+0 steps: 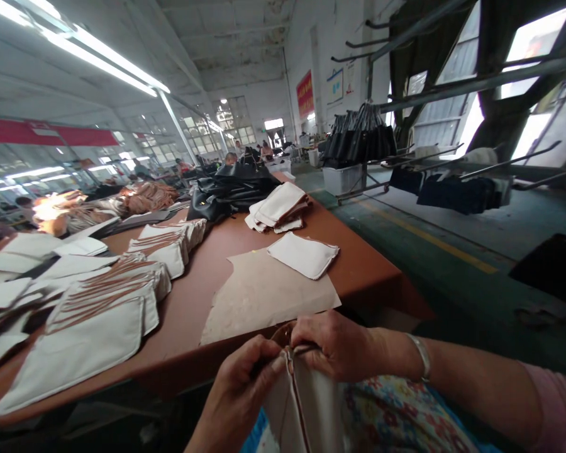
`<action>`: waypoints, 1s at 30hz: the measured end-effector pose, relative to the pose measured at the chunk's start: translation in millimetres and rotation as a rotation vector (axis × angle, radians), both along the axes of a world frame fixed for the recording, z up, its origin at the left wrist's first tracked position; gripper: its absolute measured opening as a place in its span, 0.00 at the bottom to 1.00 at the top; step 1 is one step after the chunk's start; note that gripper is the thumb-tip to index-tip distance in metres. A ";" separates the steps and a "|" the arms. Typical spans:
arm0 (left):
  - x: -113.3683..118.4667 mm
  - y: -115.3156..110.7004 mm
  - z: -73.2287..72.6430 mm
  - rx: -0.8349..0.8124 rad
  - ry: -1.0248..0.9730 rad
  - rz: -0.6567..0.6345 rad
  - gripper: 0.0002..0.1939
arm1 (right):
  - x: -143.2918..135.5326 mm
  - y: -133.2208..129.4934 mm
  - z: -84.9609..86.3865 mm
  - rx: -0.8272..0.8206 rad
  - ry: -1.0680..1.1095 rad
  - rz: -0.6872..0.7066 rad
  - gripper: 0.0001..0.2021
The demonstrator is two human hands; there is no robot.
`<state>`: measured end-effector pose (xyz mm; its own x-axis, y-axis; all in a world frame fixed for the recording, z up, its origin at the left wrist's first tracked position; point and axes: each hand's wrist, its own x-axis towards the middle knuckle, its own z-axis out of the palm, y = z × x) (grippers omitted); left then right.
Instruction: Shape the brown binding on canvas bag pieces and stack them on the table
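Low in the view, over a floral cloth on my lap, is a pale sewn pouch [318, 406] with a brown-edged zipper [296, 393] running down it. My left hand [248, 380] pinches the pouch's upper edge beside the zipper's end. On the other side, my right hand [334, 346] has its fingers closed round the same edge, close to the left thumb. The fingertips hide part of the zipper end. Just beyond my hands a similar white pouch [304, 255] lies flat on a sheet of tan paper [259, 292].
The brown table [358, 264] bears a small stack of white pouches [280, 206], black leather pieces [236, 189] and rows of overlapping pouches [108, 314] at left. Metal racks with black bags [358, 138] stand at right, beyond the table edge. Several people are in the background.
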<state>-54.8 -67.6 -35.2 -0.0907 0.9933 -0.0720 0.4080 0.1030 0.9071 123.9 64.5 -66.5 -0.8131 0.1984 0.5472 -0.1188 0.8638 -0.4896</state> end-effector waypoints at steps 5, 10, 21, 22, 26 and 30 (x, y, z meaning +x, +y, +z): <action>6.0 10.7 -1.8 -0.067 -0.087 0.013 0.15 | -4.5 4.8 -11.2 0.395 -0.030 -0.064 0.04; 15.2 20.9 0.3 -0.072 -0.004 0.014 0.15 | -12.5 7.1 -21.8 0.302 -0.044 -0.106 0.07; 11.5 28.4 -23.7 -0.140 -0.279 0.072 0.17 | -0.5 30.7 -9.1 -1.313 -0.305 0.179 0.06; 12.3 28.9 -25.9 -0.134 -0.355 0.082 0.17 | 0.0 30.5 -9.5 -1.304 -0.286 0.182 0.05; 17.7 30.5 -26.7 -0.158 -0.533 0.088 0.14 | 1.1 28.0 -11.6 -1.269 -0.248 0.175 0.04; 25.3 31.4 -20.9 -0.181 -0.546 0.129 0.13 | 2.8 23.7 -14.2 -1.257 -0.236 0.159 0.03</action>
